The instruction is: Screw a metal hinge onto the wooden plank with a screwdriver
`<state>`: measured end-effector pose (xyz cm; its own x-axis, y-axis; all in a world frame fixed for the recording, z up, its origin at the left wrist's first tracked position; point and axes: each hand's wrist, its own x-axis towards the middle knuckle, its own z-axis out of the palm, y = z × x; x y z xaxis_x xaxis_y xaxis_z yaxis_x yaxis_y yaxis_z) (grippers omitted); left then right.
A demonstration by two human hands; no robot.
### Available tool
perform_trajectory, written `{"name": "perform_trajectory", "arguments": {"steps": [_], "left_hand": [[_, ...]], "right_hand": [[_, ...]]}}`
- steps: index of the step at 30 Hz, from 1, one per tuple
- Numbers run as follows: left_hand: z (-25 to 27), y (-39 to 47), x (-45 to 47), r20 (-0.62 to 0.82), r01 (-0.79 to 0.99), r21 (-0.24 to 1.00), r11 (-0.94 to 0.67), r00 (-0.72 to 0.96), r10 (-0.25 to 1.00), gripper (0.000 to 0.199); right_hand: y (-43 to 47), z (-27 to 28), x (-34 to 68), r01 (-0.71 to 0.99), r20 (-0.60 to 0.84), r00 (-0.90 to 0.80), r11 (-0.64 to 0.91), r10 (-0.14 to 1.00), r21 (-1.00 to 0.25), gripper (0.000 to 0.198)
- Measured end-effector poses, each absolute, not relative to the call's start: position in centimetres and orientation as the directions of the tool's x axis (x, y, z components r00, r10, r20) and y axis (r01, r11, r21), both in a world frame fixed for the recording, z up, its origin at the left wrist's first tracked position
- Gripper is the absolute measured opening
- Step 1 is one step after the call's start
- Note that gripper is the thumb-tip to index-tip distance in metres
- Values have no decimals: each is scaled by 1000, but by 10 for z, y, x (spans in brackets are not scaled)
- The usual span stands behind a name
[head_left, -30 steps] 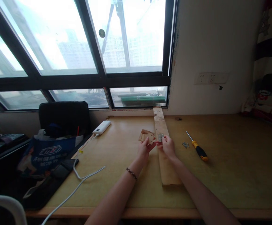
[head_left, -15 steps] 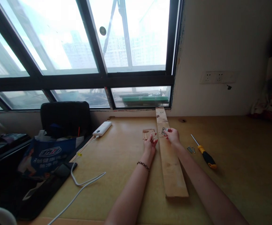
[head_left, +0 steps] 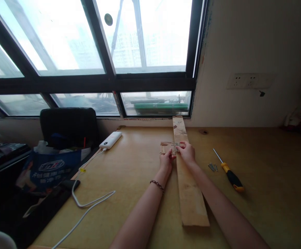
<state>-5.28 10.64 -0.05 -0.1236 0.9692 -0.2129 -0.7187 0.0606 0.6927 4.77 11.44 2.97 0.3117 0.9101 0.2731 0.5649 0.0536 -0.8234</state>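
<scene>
A long wooden board lies on the table, its far end by the window sill. Against its left edge is a small wooden block, with my left hand closed on its near side, thumb on top. My right hand pinches a small metal hinge, which lies across the seam between block and board. Fingers partly cover the hinge. To the right, several screws lie on the table beside a screwdriver with a black and yellow handle.
A white power bank with a white cable lies on the left of the table. Beyond that edge stand a black chair and a blue bag. The window and wall bound the far side.
My right hand has moved the hinge left and down, from above the board onto the seam. The block now sits against the board's edge. The view has shifted slightly.
</scene>
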Motion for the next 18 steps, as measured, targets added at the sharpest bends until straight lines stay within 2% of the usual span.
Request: {"name": "perform_trajectory", "arguments": {"steps": [5,10,18], "left_hand": [[0,106,-51,-214,-721,691,48,-141,967,19],[0,105,-51,-205,-717,696,48,-134,969,19],[1,104,-51,-164,-709,705,24,-130,978,28]], "right_hand": [[108,34,47,671,328,267,70,906,-738,31],[105,34,45,768,374,205,88,904,-634,24],[104,33,44,806,401,117,149,909,-573,21]]}}
